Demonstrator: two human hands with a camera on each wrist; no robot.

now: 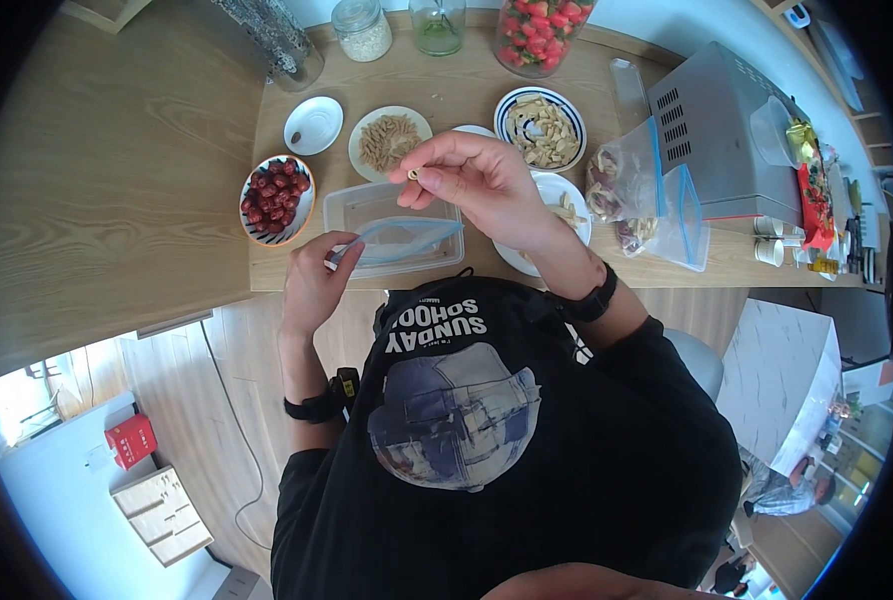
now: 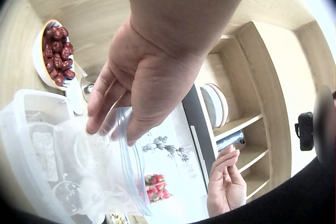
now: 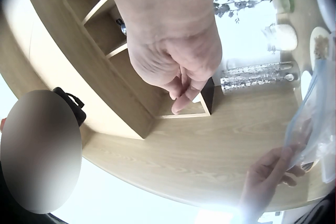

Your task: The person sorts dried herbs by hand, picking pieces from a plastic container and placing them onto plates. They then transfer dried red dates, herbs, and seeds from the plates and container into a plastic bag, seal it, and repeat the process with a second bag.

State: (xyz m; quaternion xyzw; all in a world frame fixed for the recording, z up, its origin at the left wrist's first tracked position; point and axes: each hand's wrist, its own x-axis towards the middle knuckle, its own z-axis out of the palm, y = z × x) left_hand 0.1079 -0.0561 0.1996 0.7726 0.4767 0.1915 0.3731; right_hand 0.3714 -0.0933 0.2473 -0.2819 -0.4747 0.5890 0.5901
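In the head view my left hand [image 1: 314, 278] grips one edge of a clear zip bag [image 1: 411, 238] with a blue strip along its mouth. That bag lies over a clear plastic container [image 1: 338, 208]. Up above the container, my right hand [image 1: 494, 192] pinches a small pale ring-shaped piece [image 1: 413, 174] between thumb and finger. From the left wrist view, thumb and fingers hold the bag [image 2: 134, 155] by its top edge. The right wrist view shows my right fingers [image 3: 184, 95] drawn together, the piece hidden there.
Around the container stand a bowl of red dates [image 1: 276, 232], a white dish [image 1: 316, 112], a plate of tan pieces [image 1: 421, 122] and a striped plate of pale slices [image 1: 580, 125]. A white plate [image 1: 584, 235] is partly behind my right arm. Filled zip bags [image 1: 621, 178] lie right, beside a grey appliance [image 1: 721, 130].
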